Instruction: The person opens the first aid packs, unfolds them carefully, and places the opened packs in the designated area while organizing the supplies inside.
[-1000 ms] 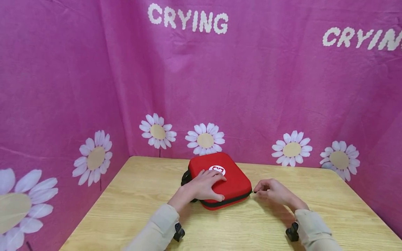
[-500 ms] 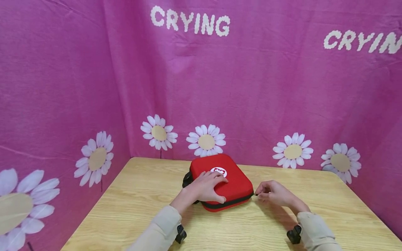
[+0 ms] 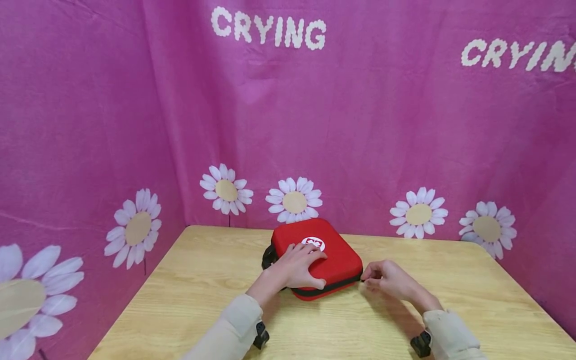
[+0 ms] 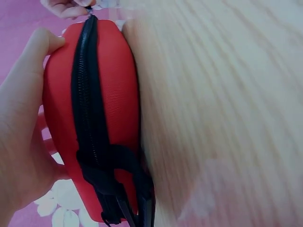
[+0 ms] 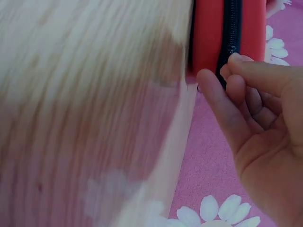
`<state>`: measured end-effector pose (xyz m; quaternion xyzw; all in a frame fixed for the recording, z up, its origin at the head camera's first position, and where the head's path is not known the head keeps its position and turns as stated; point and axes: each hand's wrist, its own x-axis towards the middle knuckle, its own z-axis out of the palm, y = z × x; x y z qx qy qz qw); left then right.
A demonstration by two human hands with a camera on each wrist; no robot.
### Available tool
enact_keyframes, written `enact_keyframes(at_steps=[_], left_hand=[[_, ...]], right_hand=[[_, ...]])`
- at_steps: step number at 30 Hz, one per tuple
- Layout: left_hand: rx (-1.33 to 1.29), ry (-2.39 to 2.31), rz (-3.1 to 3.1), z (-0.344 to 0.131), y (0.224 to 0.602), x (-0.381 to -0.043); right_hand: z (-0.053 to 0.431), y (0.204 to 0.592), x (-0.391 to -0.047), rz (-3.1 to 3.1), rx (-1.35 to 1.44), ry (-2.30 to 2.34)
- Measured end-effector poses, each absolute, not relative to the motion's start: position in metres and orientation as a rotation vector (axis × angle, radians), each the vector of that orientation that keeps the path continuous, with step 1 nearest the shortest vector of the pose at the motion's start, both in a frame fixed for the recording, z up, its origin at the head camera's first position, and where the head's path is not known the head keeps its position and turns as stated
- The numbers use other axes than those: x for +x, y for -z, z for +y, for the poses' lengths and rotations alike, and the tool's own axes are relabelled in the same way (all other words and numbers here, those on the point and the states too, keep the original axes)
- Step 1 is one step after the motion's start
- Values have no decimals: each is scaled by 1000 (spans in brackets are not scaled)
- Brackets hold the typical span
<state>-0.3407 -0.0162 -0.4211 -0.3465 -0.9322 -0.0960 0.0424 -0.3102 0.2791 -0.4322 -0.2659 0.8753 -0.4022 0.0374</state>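
Note:
A red zippered case (image 3: 337,250) with a white round emblem (image 3: 313,243) on its lid lies flat on the table, its lid down. My left hand (image 3: 294,267) rests spread on the lid, the thumb near the front edge. At the case's near right corner my right hand (image 3: 389,280) pinches the small zipper pull (image 4: 89,9) between thumb and fingers. The black zipper (image 4: 85,90) runs along the side, its teeth closed along the stretch seen in the left wrist view. A black carrying handle (image 4: 118,175) sticks out from the case's left side.
The light wooden table (image 3: 189,280) extends around the case. Behind and to the left hangs a pink cloth (image 3: 360,125) with white flowers and lettering. A black wrist camera (image 3: 261,335) sits under the left sleeve, another (image 3: 421,343) under the right.
Over the last half second my right fingers have come closer to the case's corner, and less of the zipper pull shows. My left hand has stayed on the lid.

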Motion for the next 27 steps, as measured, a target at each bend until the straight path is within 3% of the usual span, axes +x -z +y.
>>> enact_keyframes(at_steps=[6,13,27], left_hand=[[-1137,312,-2930,-27,413,-339],[-1284,381,-2950,-54,404,-345],[-1163,295,-2838,-82,419,-363]], right_hand=[[280,437,-312,2814,-797,1192],[288,442,-322,3038,-568,1115],[291,444,-331,2968,-490,1229]])
